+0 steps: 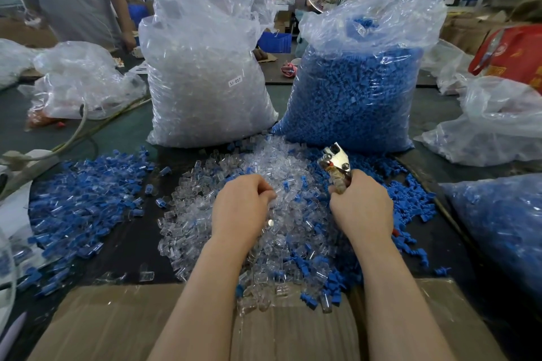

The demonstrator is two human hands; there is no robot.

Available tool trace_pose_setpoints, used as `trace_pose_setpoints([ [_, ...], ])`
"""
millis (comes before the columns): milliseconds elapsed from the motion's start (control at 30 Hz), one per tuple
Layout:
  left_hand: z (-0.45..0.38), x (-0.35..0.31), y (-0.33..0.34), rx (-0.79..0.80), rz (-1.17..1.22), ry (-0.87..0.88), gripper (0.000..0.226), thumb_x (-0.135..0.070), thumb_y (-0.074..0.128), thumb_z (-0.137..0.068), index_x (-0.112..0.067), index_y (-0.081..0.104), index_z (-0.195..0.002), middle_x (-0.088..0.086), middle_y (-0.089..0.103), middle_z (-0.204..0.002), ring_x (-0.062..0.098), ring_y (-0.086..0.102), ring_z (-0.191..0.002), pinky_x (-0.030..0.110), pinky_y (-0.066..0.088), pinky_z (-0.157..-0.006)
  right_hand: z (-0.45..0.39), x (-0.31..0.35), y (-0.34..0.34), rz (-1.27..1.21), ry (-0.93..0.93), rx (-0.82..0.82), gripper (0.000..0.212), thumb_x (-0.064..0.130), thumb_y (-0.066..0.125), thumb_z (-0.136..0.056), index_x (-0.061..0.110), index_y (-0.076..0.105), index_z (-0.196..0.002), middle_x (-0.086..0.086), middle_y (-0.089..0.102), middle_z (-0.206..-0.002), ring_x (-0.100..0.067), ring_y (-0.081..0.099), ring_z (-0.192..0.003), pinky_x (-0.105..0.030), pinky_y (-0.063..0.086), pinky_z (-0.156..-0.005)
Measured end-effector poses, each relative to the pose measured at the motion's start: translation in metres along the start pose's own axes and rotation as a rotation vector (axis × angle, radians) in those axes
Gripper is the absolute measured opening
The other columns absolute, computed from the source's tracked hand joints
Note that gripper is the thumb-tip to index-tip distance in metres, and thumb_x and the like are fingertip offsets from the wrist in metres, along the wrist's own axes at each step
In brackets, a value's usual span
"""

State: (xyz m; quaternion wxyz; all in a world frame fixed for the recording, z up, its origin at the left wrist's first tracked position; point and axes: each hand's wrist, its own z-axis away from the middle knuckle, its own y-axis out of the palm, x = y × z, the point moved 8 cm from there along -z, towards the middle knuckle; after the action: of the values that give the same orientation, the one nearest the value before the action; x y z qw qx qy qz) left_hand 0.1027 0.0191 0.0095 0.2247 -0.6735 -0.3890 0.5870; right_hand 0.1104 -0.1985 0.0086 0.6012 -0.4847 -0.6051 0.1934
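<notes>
Clear plastic caps [190, 202] lie heaped mid-table, directly under the left hand [243, 205], whose fingers curl down into the heap; cannot tell if one is pinched. The right hand [362, 208] wraps tight round the handles of metal pliers [335, 163], nose tilted up and away, just right of the left fingertips. Likely a cap goes a short way rightward to that nose.

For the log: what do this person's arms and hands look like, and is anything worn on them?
The left hand and right hand are ungloved, with no ring, watch or bracelet on the sides that show. Both arms are bare down to the frame's bottom edge, and no sleeve comes into view.
</notes>
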Motion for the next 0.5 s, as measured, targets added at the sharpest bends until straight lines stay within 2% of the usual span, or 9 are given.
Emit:
trace_pose_setpoints([
  [100,-0.001,0.003,-0.004,-0.037,0.24,-0.038,0.007,-0.025,0.066,-0.092,-0.027,0.07,-0.088,-0.013,0.067,-0.073,0.003,0.066,-0.063,0.022,0.055,-0.058,0.0,0.002,-0.001,-0.036,-0.016,-0.006,0.02,0.032,0.059,-0.093,0.019,0.047,-0.083,0.007,0.044,-0.068,-0.017,0.038,-0.061,-0.034,0.031,-0.06],
  [200,-0.002,0.005,-0.003,-0.01,0.42,-0.091,0.01,-0.022,0.067,-0.091,-0.03,0.07,-0.097,-0.014,0.069,-0.08,-0.001,0.067,-0.068,0.013,0.051,-0.055,0.0,0.003,-0.002,-0.067,-0.025,-0.019,0.02,0.032,0.061,-0.092,0.02,0.047,-0.083,0.009,0.043,-0.068,-0.011,0.035,-0.059,-0.033,0.031,-0.06],
  [300,-0.002,0.003,0.003,0.068,0.523,-0.109,0.02,-0.019,0.067,-0.091,-0.028,0.069,-0.109,-0.01,0.069,-0.087,0.004,0.062,-0.068,0.015,0.05,-0.057,0.0,0.005,-0.003,-0.079,-0.034,-0.023,0.018,0.032,0.059,-0.093,0.02,0.048,-0.085,0.01,0.042,-0.068,-0.016,0.039,-0.063,-0.033,0.032,-0.062],
  [367,-0.001,0.002,0.005,0.102,0.616,-0.13,0.019,-0.015,0.067,-0.091,-0.026,0.069,-0.106,-0.003,0.071,-0.089,0.01,0.063,-0.072,0.014,0.051,-0.058,0.0,0.007,-0.003,-0.1,-0.044,-0.02,0.015,0.032,0.058,-0.093,0.02,0.05,-0.087,0.006,0.048,-0.072,-0.02,0.045,-0.07,-0.033,0.035,-0.064],
  [433,-0.001,0.002,0.005,0.106,0.722,-0.161,0.017,-0.011,0.067,-0.091,-0.023,0.066,-0.102,0.001,0.071,-0.092,0.014,0.069,-0.082,0.018,0.055,-0.066,0.0,0.009,-0.002,-0.137,-0.056,-0.014,0.015,0.032,0.059,-0.092,0.019,0.052,-0.089,0.002,0.055,-0.08,-0.023,0.051,-0.076,-0.033,0.038,-0.067],
  [500,-0.001,0.002,0.004,0.101,0.829,-0.176,0.015,-0.009,0.068,-0.09,-0.019,0.064,-0.101,0.004,0.072,-0.094,0.015,0.071,-0.084,0.021,0.054,-0.07,0.001,0.012,-0.002,-0.191,-0.068,-0.008,0.016,0.034,0.06,-0.092,0.02,0.053,-0.089,0.004,0.056,-0.078,-0.022,0.052,-0.077,-0.033,0.038,-0.067],
])
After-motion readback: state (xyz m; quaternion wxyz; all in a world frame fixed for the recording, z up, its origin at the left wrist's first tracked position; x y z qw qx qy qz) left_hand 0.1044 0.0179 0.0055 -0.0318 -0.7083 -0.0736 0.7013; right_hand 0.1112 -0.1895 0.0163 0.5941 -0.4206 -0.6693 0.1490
